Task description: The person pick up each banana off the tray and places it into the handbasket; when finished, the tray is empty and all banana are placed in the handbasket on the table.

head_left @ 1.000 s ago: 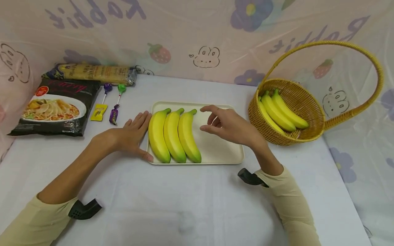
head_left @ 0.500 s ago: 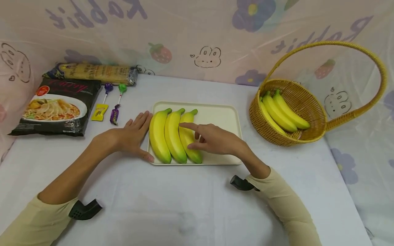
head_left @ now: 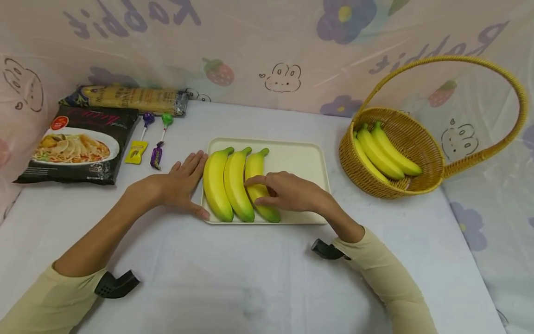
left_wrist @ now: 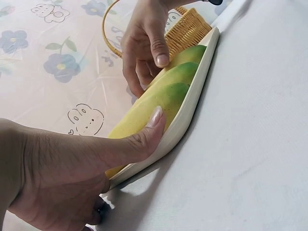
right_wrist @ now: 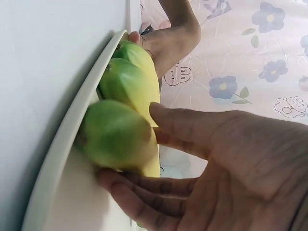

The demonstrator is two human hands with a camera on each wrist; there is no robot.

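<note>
Three bananas lie side by side on the left half of a cream tray (head_left: pixel 298 150). My right hand (head_left: pixel 289 191) grips the rightmost banana (head_left: pixel 255 167) round its middle. In the right wrist view my thumb is on one side of that banana (right_wrist: pixel 113 134) and curled fingers are on the other. The middle banana (head_left: pixel 237 185) and the leftmost banana (head_left: pixel 214 185) lie just to its left. My left hand (head_left: pixel 181 185) rests at the tray's left edge with fingers straight; in the left wrist view its thumb (left_wrist: pixel 144 139) lies over the rim.
A wicker basket (head_left: pixel 429 153) with a tall handle stands at the right, holding several bananas (head_left: pixel 381 150). At the back left are a black noodle packet (head_left: pixel 79 144), a long pasta pack (head_left: pixel 133 99), two lollipops (head_left: pixel 148 119) and a yellow sweet (head_left: pixel 136 152).
My right hand has moved left from above the tray's bare part onto the rightmost banana and grips it. That banana's lower end has shifted slightly right. My left hand stays put.
</note>
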